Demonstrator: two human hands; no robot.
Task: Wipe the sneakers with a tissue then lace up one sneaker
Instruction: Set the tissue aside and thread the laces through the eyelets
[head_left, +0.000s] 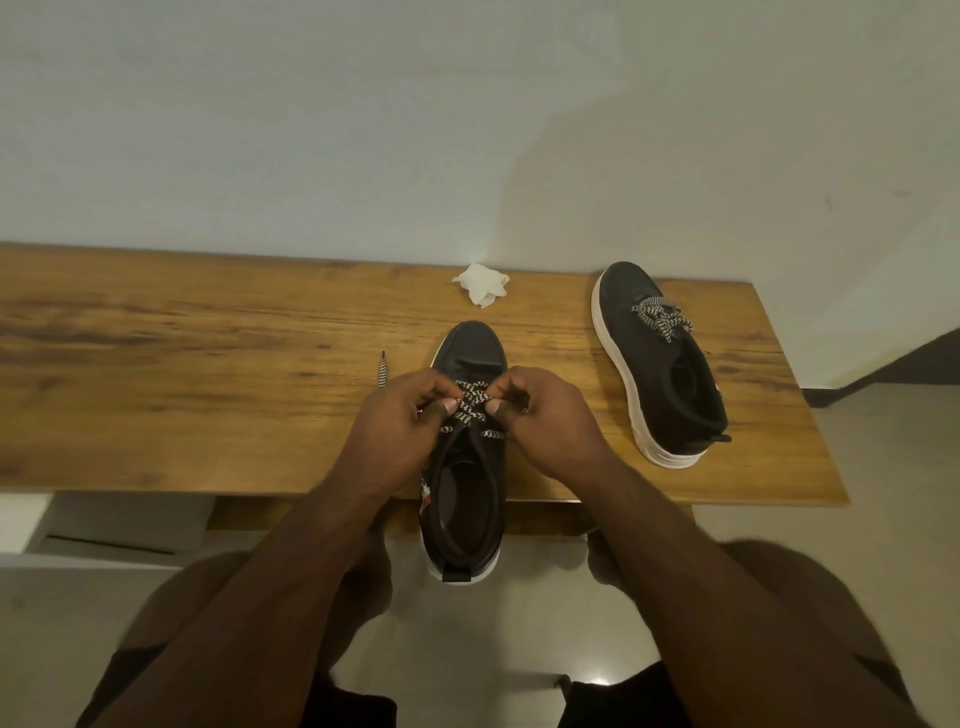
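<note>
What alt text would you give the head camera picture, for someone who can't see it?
Seen from above, a left hand and right hand pinch the black-and-white lace of a black sneaker on a wooden table. A second laced sneaker lies to the right, a crumpled tissue near the wall.

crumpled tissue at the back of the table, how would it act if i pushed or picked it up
The crumpled tissue looks thin and loosely wadded, so it is probably very light and would skid on the smooth wooden table rather than roll. Its soft folds suggest it would squash in the fingers and could tear if tugged.
</note>
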